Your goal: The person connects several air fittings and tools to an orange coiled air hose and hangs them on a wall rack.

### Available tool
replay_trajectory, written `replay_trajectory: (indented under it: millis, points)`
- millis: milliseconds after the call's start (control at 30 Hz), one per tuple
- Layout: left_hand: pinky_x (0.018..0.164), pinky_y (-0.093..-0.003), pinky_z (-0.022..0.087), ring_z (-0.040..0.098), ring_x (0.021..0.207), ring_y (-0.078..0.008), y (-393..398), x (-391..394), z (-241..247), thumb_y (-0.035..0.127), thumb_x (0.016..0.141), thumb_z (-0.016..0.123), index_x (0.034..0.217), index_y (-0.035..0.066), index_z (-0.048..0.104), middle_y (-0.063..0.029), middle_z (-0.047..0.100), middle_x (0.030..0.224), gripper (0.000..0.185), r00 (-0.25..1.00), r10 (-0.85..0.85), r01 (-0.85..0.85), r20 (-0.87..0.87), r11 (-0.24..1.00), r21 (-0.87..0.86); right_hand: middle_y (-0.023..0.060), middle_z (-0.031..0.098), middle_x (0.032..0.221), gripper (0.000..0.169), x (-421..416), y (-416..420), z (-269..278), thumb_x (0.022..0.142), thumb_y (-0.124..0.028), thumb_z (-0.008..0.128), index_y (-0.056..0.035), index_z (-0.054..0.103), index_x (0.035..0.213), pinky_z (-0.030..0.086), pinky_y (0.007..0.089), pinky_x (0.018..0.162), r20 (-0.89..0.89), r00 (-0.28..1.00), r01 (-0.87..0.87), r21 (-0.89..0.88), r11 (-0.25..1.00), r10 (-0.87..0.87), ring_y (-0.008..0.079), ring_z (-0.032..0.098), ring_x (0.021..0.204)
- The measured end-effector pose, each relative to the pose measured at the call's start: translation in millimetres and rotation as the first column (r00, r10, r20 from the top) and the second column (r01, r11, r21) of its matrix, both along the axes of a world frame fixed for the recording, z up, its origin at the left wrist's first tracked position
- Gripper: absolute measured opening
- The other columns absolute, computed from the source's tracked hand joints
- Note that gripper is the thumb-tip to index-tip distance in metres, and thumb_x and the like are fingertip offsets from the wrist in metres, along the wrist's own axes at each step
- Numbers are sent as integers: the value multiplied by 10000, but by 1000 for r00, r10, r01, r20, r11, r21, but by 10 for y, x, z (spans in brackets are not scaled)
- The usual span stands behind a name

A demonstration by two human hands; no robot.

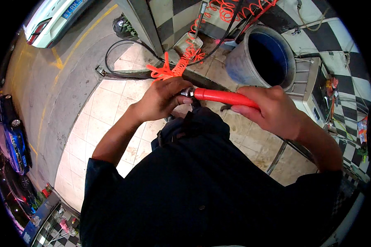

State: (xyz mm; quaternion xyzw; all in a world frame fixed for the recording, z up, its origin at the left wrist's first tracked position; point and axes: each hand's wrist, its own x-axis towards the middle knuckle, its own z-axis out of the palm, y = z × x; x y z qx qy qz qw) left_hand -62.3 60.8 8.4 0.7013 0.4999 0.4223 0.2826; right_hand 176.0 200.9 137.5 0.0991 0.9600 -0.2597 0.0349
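Observation:
My left hand [164,100] pinches a metal coupling [188,92] between thumb and fingers. My right hand [270,111] grips a red cylindrical handle [225,97], its far end hidden in the palm. A small metal fitting on the handle's left end meets the coupling; whether the two are locked together I cannot tell. Just beyond my left hand, an orange coiled hose [181,64] bunches up, with looser loops beside it. My fingers hide where that hose ends.
A large blue-grey plastic barrel [238,68] stands at the upper right, beside a beige appliance [309,92]. A black hose [108,57] loops over the raised floor edge. A long-handled dustpan [185,43] leans near the pillar [142,24]. A white car [54,29] is parked outside.

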Motion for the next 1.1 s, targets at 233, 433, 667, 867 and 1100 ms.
replay_trajectory:
  millis: [233, 433, 667, 867, 1100]
  points:
    - [687, -339, 444, 580, 791, -239, 71, -31, 123, 198, 807, 699, 1046, 26, 584, -117, 589, 836, 316, 947, -240, 295, 215, 913, -282, 150, 635, 772, 254, 1, 49, 94, 815, -201, 643, 30, 613, 917, 404, 247, 440, -22, 808, -361, 771, 525, 589, 149, 569, 560]
    - [578, -404, 457, 599, 680, -310, 113, 164, 53, 174, 722, 712, 904, 65, 597, -105, 592, 748, 242, 965, 29, -58, -261, 993, -105, 148, 630, 789, 258, -54, 81, 60, 813, -209, 638, 32, 613, 904, 405, 247, 457, -67, 813, -286, 820, 496, 579, 143, 552, 585]
    - [471, -389, 442, 575, 533, -267, 374, 148, -165, 87, 586, 691, 774, 126, 627, -73, 537, 572, 202, 861, 379, -290, -339, 914, 285, 95, 607, 682, 280, -56, -9, -291, 875, -260, 607, 17, 590, 914, 401, 246, 409, -191, 960, -91, 477, 874, 204, 138, 541, 483]
    - [429, -350, 412, 547, 490, -256, 448, 3, -158, 129, 746, 721, 652, 95, 531, -59, 519, 566, 215, 759, 559, -373, -334, 794, 481, 78, 606, 616, 335, -252, -101, -176, 925, -332, 570, 2, 580, 911, 365, 226, 365, 439, 758, 639, -645, 419, -482, 88, 469, 392]
    - [461, -365, 426, 555, 531, -253, 465, -156, -142, 110, 705, 729, 689, 94, 562, -67, 547, 612, 169, 780, 483, -304, -397, 848, 435, 85, 605, 630, 336, -316, -109, -271, 914, -320, 588, 16, 589, 912, 334, 210, 353, 416, 772, 617, -670, 411, -481, 85, 448, 385]
